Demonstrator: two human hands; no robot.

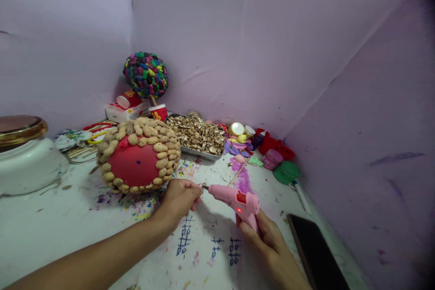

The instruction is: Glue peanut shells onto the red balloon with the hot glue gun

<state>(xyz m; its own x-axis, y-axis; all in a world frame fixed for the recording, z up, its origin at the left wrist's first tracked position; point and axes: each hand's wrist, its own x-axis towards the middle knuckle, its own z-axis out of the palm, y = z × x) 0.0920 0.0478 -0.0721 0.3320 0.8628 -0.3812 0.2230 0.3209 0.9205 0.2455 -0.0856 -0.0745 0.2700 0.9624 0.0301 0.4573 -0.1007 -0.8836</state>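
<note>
Gripping the handle of the pink glue gun (233, 197): right hand (268, 240), wrapped around it, red light lit. Phone (314, 253) lies on the table just right of that grip. Left hand (181, 195) curled right by the nozzle; can't tell if anything is pinched in it. Peanut ball (136, 163) sits on the table just beyond and left of the left hand, bare red patch facing the camera. White pot (27, 163) well left of both hands, brown lid with gold rim (22, 129) on top, contents hidden. Beyond the gun, to the right: green tub (286, 172) and pink tub (273, 159), can't see inside. Straight past the left hand: metal tray (200, 154), heaped with shells (195, 133). Farther, left of the tray: red cup (158, 112), coloured ball (146, 74) rising above it on a stalk. Second red cup (128, 99) tipped over on a box (115, 113), contents unclear.
</note>
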